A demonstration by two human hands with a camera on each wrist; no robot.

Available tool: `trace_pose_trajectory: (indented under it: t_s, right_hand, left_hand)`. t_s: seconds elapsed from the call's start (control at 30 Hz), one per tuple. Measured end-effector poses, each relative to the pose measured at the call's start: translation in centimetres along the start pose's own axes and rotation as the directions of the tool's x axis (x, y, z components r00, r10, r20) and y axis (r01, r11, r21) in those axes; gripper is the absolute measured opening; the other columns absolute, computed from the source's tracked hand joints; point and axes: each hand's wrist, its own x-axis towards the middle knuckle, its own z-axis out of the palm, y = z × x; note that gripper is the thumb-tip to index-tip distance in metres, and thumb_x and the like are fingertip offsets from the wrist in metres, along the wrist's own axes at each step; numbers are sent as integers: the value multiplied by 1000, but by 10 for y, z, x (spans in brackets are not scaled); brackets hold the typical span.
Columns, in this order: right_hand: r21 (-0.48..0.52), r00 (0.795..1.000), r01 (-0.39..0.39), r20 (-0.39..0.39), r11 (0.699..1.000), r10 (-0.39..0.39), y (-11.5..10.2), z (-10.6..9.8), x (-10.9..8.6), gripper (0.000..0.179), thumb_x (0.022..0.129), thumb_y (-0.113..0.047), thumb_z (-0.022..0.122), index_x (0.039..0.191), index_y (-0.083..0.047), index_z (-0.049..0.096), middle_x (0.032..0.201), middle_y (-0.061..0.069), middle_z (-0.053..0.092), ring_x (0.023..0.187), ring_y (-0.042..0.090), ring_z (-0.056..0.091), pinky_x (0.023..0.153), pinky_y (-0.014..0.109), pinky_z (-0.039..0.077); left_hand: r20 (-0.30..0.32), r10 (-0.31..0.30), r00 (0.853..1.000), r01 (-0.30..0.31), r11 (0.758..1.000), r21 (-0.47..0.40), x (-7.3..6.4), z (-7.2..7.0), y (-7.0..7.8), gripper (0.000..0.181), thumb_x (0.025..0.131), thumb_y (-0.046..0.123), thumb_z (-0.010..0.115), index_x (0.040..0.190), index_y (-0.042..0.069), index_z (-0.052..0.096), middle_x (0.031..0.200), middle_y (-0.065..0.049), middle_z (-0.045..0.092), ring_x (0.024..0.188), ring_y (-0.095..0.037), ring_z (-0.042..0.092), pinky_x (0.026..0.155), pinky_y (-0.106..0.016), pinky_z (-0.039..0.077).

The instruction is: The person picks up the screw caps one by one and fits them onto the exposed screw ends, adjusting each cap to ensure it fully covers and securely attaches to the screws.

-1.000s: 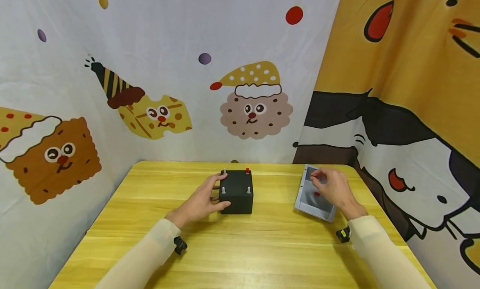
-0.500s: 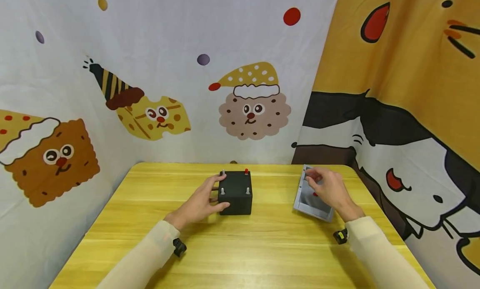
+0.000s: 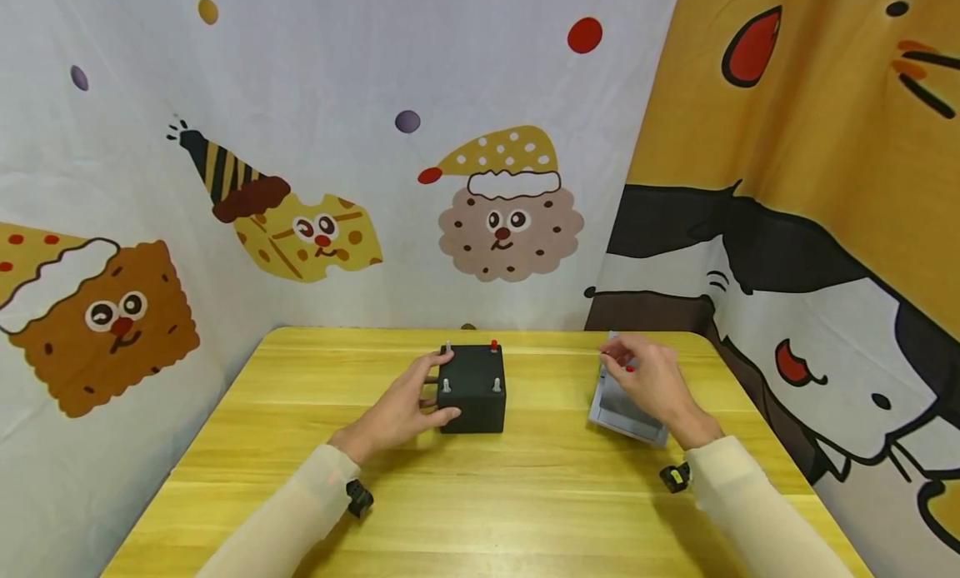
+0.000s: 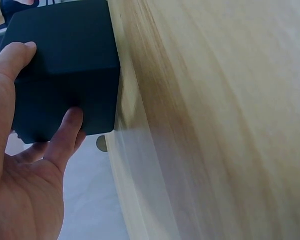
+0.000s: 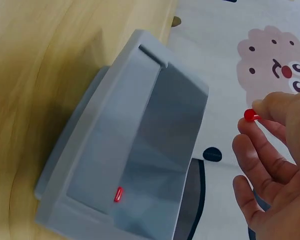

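Pinching a red cap (image 5: 249, 115), the right hand (image 3: 649, 380) is hovering right of the black box (image 3: 472, 391) the left hand (image 3: 397, 407) is gripping, one red-topped post (image 3: 494, 346) seeming done, three bare posts (image 3: 497, 386) pending, another red piece (image 5: 118, 194) lying in the gray tray (image 5: 92, 120).

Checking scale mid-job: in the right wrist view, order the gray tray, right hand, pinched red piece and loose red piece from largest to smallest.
1. Gray tray
2. Right hand, partly cut off by the frame
3. Pinched red piece and loose red piece: smallest, but unranked; they look alike, and nearness to the camera may mislead.
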Motion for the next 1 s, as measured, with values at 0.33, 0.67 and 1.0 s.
trace_pose_trajectory:
  t_s: [0.33, 0.67, 1.0]
  right_hand:
    - [31, 999, 28, 22, 999, -29, -9, 1, 2, 10, 102, -4, 90, 107, -10, 84, 94, 3, 85, 80, 19, 79, 70, 46, 71]
    - [46, 998, 61, 16, 997, -62, -20, 2, 2, 12, 100, -5, 92, 105, -14, 85, 94, -1, 86, 81, 18, 79, 68, 43, 69]
    - [84, 997, 70, 29, 994, -73, -34, 3, 2, 14, 100, -6, 93, 110, -12, 87, 99, 0, 88, 84, 16, 79, 71, 32, 64]
  left_hand:
    - [6, -4, 1000, 4, 1000, 0, 1, -1, 0, 100, 108, 46, 87, 185, 39, 24, 193, -9, 25, 160, -37, 61, 120, -45, 66]
    - [14, -8, 1000, 7, 1000, 12, 3, -2, 0, 100, 108, 46, 86, 185, 42, 22, 193, -7, 25, 161, -36, 60, 121, -43, 65]
    - [14, -1, 1000, 1, 1000, -2, 2, -1, -1, 100, 108, 46, 87, 185, 41, 24, 193, -8, 25, 161, -37, 59, 120, -43, 66]
